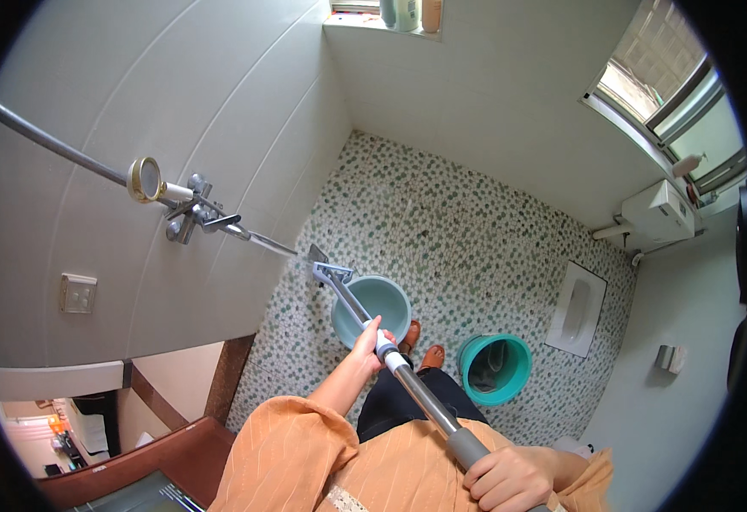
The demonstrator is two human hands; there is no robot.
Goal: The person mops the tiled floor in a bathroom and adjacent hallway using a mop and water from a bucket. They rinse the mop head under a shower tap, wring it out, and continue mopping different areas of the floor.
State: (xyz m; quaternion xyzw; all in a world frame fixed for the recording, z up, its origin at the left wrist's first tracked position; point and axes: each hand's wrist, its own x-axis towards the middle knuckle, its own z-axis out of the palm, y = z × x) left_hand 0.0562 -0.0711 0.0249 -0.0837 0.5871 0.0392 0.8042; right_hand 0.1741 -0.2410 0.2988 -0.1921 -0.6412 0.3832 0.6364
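A floor mop with a telescopic metal pole (426,397) runs slantwise across the view. My left hand (371,345) is wrapped around its pale plastic collar. Lower down, my right hand (511,477) grips the grey foam handle (466,446). At the far end, the pale blue mop head (333,271) is over the left rim of a light blue-green basin (383,301) on the floor. Near it, a chrome faucet (204,211) on the left wall points its spout towards the head, with a thin streak like running water. The mop head's underside is hidden.
A teal bucket (519,384) with dark grey cloth inside stands right of my feet. Farther right are a squat toilet (575,309) and a wall cistern (658,216). A hand shower (148,180) hangs above the faucet. A doorway with a brown frame (228,374) lies lower left.
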